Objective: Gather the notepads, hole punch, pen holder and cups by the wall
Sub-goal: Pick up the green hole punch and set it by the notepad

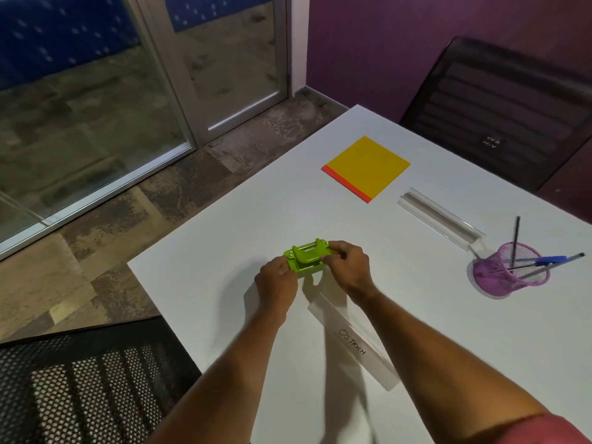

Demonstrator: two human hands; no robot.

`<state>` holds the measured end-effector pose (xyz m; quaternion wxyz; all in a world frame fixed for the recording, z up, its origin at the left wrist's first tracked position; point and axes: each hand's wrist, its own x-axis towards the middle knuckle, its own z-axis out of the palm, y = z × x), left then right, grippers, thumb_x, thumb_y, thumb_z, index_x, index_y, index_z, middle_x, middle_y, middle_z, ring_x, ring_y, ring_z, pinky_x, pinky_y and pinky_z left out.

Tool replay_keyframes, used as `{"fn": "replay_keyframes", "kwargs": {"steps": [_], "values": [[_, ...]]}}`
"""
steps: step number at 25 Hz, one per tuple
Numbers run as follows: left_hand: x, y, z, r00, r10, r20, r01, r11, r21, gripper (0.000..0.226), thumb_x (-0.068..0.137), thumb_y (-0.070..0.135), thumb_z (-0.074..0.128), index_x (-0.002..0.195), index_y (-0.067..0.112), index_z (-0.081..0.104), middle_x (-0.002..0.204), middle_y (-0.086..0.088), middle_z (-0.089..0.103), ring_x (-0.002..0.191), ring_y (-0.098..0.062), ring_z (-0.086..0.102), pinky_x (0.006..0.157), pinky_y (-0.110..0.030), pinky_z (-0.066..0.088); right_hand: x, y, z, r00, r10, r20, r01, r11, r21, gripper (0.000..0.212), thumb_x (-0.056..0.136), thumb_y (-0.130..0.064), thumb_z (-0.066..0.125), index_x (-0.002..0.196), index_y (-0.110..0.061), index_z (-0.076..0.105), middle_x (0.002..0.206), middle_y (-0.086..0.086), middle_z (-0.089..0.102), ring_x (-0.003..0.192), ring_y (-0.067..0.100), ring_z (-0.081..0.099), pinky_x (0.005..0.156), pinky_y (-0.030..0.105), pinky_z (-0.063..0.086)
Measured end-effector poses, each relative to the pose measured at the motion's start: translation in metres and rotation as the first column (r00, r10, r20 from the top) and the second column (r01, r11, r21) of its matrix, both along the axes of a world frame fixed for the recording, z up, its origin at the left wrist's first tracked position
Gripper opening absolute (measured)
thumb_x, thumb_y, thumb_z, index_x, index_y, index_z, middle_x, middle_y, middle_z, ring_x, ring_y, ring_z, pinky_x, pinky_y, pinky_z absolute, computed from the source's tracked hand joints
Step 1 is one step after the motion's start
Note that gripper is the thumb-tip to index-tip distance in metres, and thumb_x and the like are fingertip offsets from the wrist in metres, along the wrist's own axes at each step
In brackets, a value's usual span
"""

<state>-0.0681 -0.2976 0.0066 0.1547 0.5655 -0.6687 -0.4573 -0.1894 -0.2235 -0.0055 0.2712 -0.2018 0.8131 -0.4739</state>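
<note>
A lime-green hole punch (306, 256) sits near the middle of the white table (224, 245). My left hand (276, 280) pinches its left end and my right hand (347, 267) grips its right end. A yellow notepad with a red edge (368, 166) lies flat further back. At the right, a pink mesh pen holder (509, 270) holds several pens. No cups are in view.
A clear name stand labelled "OSTRICH" (352, 342) lies between my forearms; a second clear stand (440, 216) lies beyond the pen holder. Black mesh chairs stand at the back right (499, 104) and near left (80, 386). The purple wall (368, 43) is behind the table.
</note>
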Motion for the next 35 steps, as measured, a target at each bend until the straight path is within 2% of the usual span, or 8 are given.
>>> {"fn": "replay_keyframes", "kwargs": {"steps": [4, 8, 11, 14, 17, 22, 28, 35], "values": [[0.000, 0.006, 0.003, 0.991, 0.051, -0.127, -0.054, 0.998, -0.020, 0.021, 0.083, 0.000, 0.059, 0.094, 0.007, 0.076, 0.087, -0.012, 0.075, 0.084, -0.033, 0.064, 0.076, -0.034, 0.054, -0.001, 0.022, 0.016, 0.999, -0.047, 0.026, 0.049, 0.996, -0.075, 0.031, 0.076, -0.012, 0.062, 0.102, -0.021, 0.077, 0.083, -0.013, 0.075, 0.078, -0.005, 0.066, 0.078, 0.018, 0.051], [-0.005, 0.021, 0.011, 0.971, 0.075, -0.229, -0.044, 0.990, 0.135, 0.015, 0.078, 0.001, 0.070, 0.087, 0.011, 0.075, 0.080, -0.004, 0.074, 0.081, -0.026, 0.072, 0.080, -0.036, 0.060, -0.005, 0.052, 0.032, 0.990, -0.130, 0.057, 0.135, 0.985, -0.104, 0.029, 0.078, -0.006, 0.065, 0.094, -0.027, 0.078, 0.082, -0.020, 0.074, 0.087, -0.003, 0.068, 0.087, 0.020, 0.052], [-0.011, 0.039, 0.018, 0.950, 0.099, -0.296, -0.015, 0.962, 0.273, 0.017, 0.076, -0.002, 0.073, 0.086, 0.011, 0.072, 0.079, -0.002, 0.072, 0.067, -0.017, 0.071, 0.064, -0.029, 0.061, -0.011, 0.082, 0.039, 0.978, -0.208, 0.029, 0.209, 0.974, -0.091, 0.029, 0.080, -0.002, 0.063, 0.096, -0.020, 0.079, 0.084, -0.013, 0.074, 0.086, 0.004, 0.070, 0.087, 0.022, 0.053], [-0.017, 0.063, 0.029, 0.940, 0.022, -0.341, 0.087, 0.950, 0.301, 0.022, 0.076, -0.006, 0.073, 0.085, 0.014, 0.069, 0.083, -0.006, 0.072, 0.067, -0.015, 0.070, 0.054, -0.018, 0.055, -0.013, 0.117, 0.043, 0.955, -0.296, -0.004, 0.295, 0.952, -0.084, 0.025, 0.081, -0.001, 0.064, 0.095, -0.015, 0.079, 0.085, -0.004, 0.075, 0.085, 0.011, 0.070, 0.086, 0.023, 0.053], [-0.026, 0.088, 0.038, 0.939, -0.047, -0.342, 0.165, 0.931, 0.325, 0.020, 0.078, -0.007, 0.071, 0.086, 0.011, 0.069, 0.084, -0.008, 0.071, 0.072, -0.017, 0.069, 0.055, -0.017, 0.056, -0.010, 0.152, 0.045, 0.923, -0.384, 0.000, 0.383, 0.920, -0.078, 0.021, 0.080, -0.002, 0.068, 0.091, -0.016, 0.079, 0.081, -0.005, 0.075, 0.080, 0.008, 0.069, 0.086, 0.025, 0.054], [-0.038, 0.138, 0.042, 0.934, -0.158, -0.320, 0.276, 0.888, 0.368, 0.018, 0.079, -0.007, 0.071, 0.093, 0.004, 0.068, 0.086, -0.011, 0.069, 0.078, -0.023, 0.069, 0.068, -0.028, 0.060, -0.004, 0.214, 0.047, 0.852, -0.523, 0.011, 0.522, 0.850, -0.067, 0.018, 0.079, -0.005, 0.072, 0.088, -0.019, 0.080, 0.082, -0.006, 0.076, 0.086, 0.012, 0.071, 0.087, 0.026, 0.054], [-0.055, 0.206, 0.042, 0.901, -0.325, -0.287, 0.415, 0.840, 0.351, 0.018, 0.079, -0.006, 0.071, 0.092, 0.005, 0.067, 0.089, -0.012, 0.067, 0.075, -0.023, 0.068, 0.053, -0.018, 0.056, 0.009, 0.294, 0.051, 0.743, -0.669, 0.034, 0.670, 0.741, -0.050, 0.017, 0.078, -0.005, 0.073, 0.088, -0.017, 0.080, 0.085, -0.001, 0.077, 0.088, 0.014, 0.070, 0.089, 0.026, 0.053], [-0.066, 0.302, 0.040, 0.822, -0.519, -0.236, 0.569, 0.764, 0.303, 0.019, 0.074, -0.009, 0.070, 0.080, 0.009, 0.068, 0.092, -0.016, 0.070, 0.071, -0.025, 0.069, 0.068, -0.033, 0.061, 0.032, 0.400, 0.051, 0.623, -0.781, 0.040, 0.782, 0.622, -0.046, 0.015, 0.079, -0.005, 0.073, 0.091, -0.013, 0.080, 0.086, 0.002, 0.076, 0.087, 0.016, 0.069, 0.086, 0.025, 0.052]]}}
